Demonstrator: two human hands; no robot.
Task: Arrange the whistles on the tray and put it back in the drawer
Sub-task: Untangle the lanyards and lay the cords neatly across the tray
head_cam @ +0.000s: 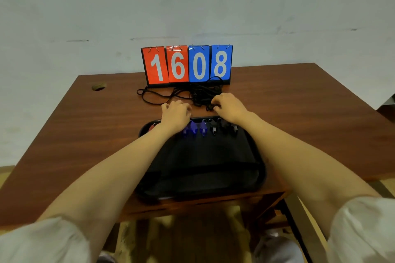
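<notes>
Whistles (203,129), blue and black, lie in a row along the far edge of the black tray (259,168) on the brown table (85,124). Just beyond the tray, the right hand (228,107) pinches the tangled black cords (198,94). The left hand (176,113) curls beside them, and I cannot tell whether it holds anything. A flip scoreboard (188,64) stands farther back.

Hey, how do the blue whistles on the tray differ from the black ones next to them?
The blue whistles are bright blue; the black whistles nearly blend into the black tray. The blue whistles sit mid-row; the black whistles sit to their right, partly under the right forearm. Both line the tray's far edge.
</notes>
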